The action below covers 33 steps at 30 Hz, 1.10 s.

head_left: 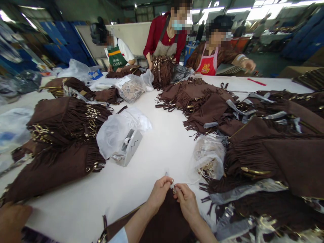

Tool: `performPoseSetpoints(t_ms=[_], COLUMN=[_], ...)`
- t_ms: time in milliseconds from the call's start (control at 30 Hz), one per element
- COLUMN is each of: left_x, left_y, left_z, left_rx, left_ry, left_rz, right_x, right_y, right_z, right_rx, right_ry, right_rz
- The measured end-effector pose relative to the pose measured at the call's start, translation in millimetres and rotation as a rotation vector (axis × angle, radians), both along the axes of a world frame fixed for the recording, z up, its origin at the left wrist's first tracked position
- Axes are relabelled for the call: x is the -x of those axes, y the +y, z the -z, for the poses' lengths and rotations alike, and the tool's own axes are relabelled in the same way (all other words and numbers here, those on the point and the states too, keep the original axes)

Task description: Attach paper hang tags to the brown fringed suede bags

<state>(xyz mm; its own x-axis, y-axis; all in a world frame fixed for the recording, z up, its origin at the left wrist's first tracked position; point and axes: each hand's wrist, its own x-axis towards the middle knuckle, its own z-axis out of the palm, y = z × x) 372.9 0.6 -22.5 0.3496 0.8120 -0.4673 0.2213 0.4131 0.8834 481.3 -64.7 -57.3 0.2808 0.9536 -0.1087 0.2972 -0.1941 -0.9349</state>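
Both hands meet over a dark brown bag (pixel 165 221) at the near edge of the white table. My left hand (pixel 160 190) pinches one end of a small shiny metal fitting (pixel 173 186), which seems to have whitish wrapping on it. On the fitting's other side, my right hand (pixel 186 200) is closed, with thumb and finger pressed together. The fitting's exact shape is too small to make out. The bag lies flat under my forearms, which hide part of it.
A tape dispenser (pixel 129 146) stands beside crumpled plastic (pixel 110 135). Brown fringed bags pile up left (pixel 60 118) and right (pixel 286 165). A plastic bag of pale cords (pixel 210 158) lies right of my hands. Several people work opposite; another person's hand (pixel 15 219) shows lower left.
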Motion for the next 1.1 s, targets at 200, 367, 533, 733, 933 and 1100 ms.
performPoseSetpoints(t_ms=[200, 367, 533, 733, 933, 1100], left_x=[-7.4, -7.9, -8.1, -10.2, -10.2, -11.4], left_y=[-1.2, 0.4, 0.6, 3.2, 5.4, 7.2], left_z=[11.2, 19.0, 21.1, 18.4, 17.5, 15.8], left_rx=[-0.042, -0.107, -0.159, -0.205, -0.209, -0.194], left_ry=[0.031, 0.158, 0.274, 0.377, 0.418, 0.418], left_rz=[0.115, 0.12, 0.151, 0.213, 0.25, 0.253], right_x=[-0.3, 0.0, -0.8, -2.5, -3.4, -3.6], right_y=[0.6, 1.1, 1.4, 3.0, 4.9, 6.4], right_z=[2.9, 1.2, 3.1, 0.1, -2.0, -3.6], right_rx=[0.047, 0.077, 0.123, 0.169, 0.196, 0.225], right_ry=[0.082, 0.126, 0.155, 0.189, 0.23, 0.258], right_rz=[0.033, 0.065, 0.105, 0.13, 0.159, 0.178])
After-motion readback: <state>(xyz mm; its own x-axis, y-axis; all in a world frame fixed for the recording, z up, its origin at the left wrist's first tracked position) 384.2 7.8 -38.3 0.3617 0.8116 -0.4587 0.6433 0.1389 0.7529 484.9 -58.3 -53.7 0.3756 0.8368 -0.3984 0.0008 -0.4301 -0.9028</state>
